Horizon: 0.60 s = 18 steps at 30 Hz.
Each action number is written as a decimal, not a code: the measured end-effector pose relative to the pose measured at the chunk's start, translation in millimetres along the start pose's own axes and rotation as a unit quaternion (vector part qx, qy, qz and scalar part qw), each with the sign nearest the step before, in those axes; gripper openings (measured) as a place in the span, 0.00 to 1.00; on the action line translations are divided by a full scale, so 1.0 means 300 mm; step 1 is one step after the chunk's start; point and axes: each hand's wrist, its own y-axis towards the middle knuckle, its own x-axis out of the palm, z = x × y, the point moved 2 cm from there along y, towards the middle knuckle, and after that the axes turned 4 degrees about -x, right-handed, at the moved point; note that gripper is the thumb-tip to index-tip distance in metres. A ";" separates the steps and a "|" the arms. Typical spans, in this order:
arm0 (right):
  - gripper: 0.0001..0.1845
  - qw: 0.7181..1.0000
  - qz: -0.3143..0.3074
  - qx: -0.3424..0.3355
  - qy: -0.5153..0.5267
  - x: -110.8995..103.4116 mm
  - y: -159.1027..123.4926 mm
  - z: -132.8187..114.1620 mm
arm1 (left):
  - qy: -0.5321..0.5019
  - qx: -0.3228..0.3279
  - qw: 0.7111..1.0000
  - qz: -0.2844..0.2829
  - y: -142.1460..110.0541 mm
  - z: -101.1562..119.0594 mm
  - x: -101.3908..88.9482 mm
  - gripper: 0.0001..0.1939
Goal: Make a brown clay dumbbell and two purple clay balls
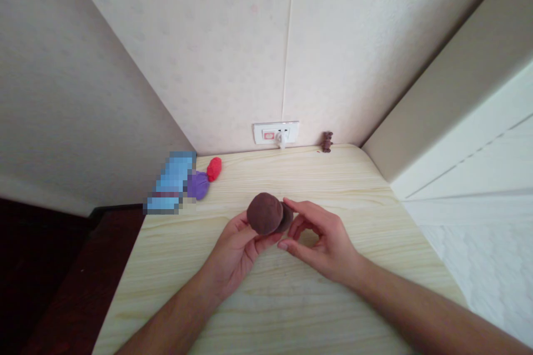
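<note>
A lump of brown modelling clay, with a broad rounded front and a second rounded part behind its right side, is raised over the table. My left hand is closed around it from below and the left; some of those fingers are hidden behind the clay. Curved beside it, my right hand has its index fingertip against the clay's right part. The right thumb is apart from that finger, with a gap between them.
Purple clay and red clay lie at the table's back left, beside a blurred blue packet. A small brown bear-like figure stands at the back right. A wall socket holds a white plug and cord.
</note>
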 end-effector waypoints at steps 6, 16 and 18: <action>0.22 0.999 0.020 -0.013 -0.043 -0.007 0.009 0.002 | 0.015 -0.002 1.000 -0.007 0.000 -0.004 0.002 0.13; 0.20 0.995 0.043 0.071 0.060 0.003 -0.002 0.022 | 0.019 -0.002 1.000 -0.021 0.007 -0.008 0.007 0.11; 0.19 0.995 0.045 0.070 0.050 0.001 0.000 0.024 | 0.017 -0.005 1.000 -0.022 0.006 -0.010 0.007 0.12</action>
